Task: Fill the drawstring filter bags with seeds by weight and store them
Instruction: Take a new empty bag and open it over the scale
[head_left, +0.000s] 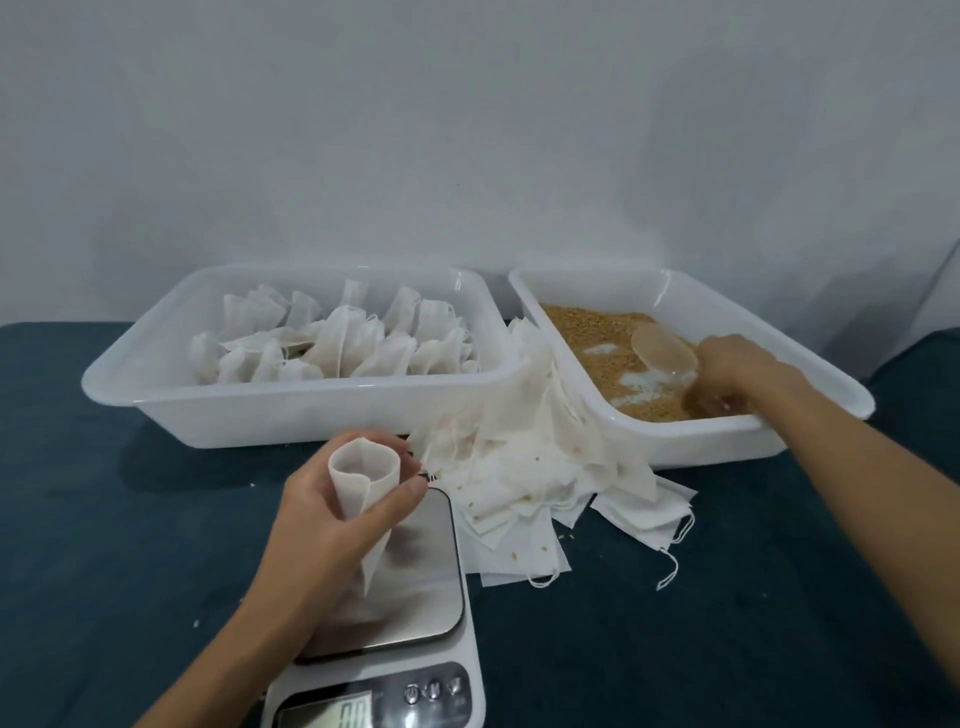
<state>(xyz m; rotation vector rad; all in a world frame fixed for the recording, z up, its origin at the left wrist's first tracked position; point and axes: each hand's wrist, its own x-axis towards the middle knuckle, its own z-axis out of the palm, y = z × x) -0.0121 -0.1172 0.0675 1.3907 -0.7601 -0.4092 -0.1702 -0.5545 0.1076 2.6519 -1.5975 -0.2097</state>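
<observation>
- The left hand (332, 514) grips an empty filter bag (363, 483), fingers and thumb curled round it so its mouth stands open and round, above the steel plate of the scale (415, 587)
- The scale sits at the near edge of the dark blue table (130, 519); its display shows zeros
- The right hand (737, 369) reaches into the right tray (810, 358) at the far right of the table, fingers curled on a clear plastic scoop (667, 353) that lies in the seeds (587, 322)
- The seeds cover most of that tray's floor, with bare white patches near the scoop
- The left tray (156, 395), just beside it along the far edge, holds many filled bags (337, 338) with gathered tops
- A heap of flat empty bags (535, 462) lies between the two trays and spills toward the scale, a few seeds scattered on them, some drawstrings trailing on the table
</observation>
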